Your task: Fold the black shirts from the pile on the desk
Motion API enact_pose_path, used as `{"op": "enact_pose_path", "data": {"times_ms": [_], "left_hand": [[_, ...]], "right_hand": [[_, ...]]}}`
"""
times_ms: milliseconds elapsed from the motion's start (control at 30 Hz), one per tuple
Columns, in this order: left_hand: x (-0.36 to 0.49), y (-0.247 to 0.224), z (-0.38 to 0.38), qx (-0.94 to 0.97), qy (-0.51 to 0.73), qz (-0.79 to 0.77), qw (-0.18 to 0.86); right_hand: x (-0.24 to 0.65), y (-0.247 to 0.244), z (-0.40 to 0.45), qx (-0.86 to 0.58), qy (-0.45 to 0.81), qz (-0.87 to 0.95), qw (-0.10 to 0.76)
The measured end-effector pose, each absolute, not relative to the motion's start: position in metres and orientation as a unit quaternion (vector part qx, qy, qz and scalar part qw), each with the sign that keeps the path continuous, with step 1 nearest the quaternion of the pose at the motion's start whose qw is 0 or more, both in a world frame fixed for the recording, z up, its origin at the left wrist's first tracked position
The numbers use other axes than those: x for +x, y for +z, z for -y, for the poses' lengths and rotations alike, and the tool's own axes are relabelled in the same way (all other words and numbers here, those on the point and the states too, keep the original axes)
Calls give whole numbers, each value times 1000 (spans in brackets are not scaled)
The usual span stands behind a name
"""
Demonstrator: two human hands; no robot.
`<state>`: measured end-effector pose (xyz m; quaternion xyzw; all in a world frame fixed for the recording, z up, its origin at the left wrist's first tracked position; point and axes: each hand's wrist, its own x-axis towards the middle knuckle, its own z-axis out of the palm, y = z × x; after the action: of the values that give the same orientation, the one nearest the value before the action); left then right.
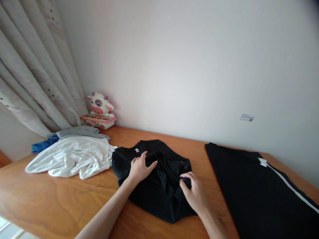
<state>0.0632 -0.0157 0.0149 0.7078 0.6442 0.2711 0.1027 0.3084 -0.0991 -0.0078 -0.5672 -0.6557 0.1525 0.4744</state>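
Observation:
A crumpled black garment [159, 199] lies on the wooden table [74, 205], with a small white label near its collar at the upper left. My left hand [141, 168] rests on its left part, thumb and fingers spread apart. At the garment's right side is my right hand [193, 189], its fingers curled and pinching a fold of the black cloth. Bunched folds stand up between the two hands.
A white garment [79, 156], a grey one [78, 131] and a blue one [45, 144] lie at the left. Behind them sits a cow toy [99, 111] with a keyboard. Flat black clothing [254, 192] with a white stripe lies at the right.

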Motion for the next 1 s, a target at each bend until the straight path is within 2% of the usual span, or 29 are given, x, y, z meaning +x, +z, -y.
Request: {"op": "enact_pose_path", "data": {"times_ms": [133, 233, 367, 433, 533, 667, 767, 833, 900, 1000], "left_hand": [[66, 23, 27, 780, 265, -566, 34], [66, 32, 48, 859, 285, -425, 21], [75, 39, 77, 957, 222, -174, 60], [81, 39, 86, 969, 203, -116, 75], [79, 42, 87, 961, 235, -121, 80], [61, 51, 74, 925, 290, -233, 74], [48, 56, 65, 911, 229, -331, 89], [44, 55, 63, 921, 146, -345, 108], [45, 52, 63, 928, 97, -342, 110], [50, 49, 66, 917, 86, -383, 72]], "right_hand": [[308, -11, 99, -578, 114, 647, 484], [309, -7, 102, -568, 50, 658, 491], [308, 6, 112, -506, 36, 749, 426], [307, 12, 116, -479, 67, 780, 397], [310, 15, 117, -479, 139, 749, 437], [325, 3, 114, -471, 242, 616, 584], [340, -9, 110, -458, 300, 507, 665], [345, -15, 108, -475, 317, 489, 660], [344, -17, 108, -492, 325, 543, 598], [331, -11, 108, -498, 301, 631, 513]]}}
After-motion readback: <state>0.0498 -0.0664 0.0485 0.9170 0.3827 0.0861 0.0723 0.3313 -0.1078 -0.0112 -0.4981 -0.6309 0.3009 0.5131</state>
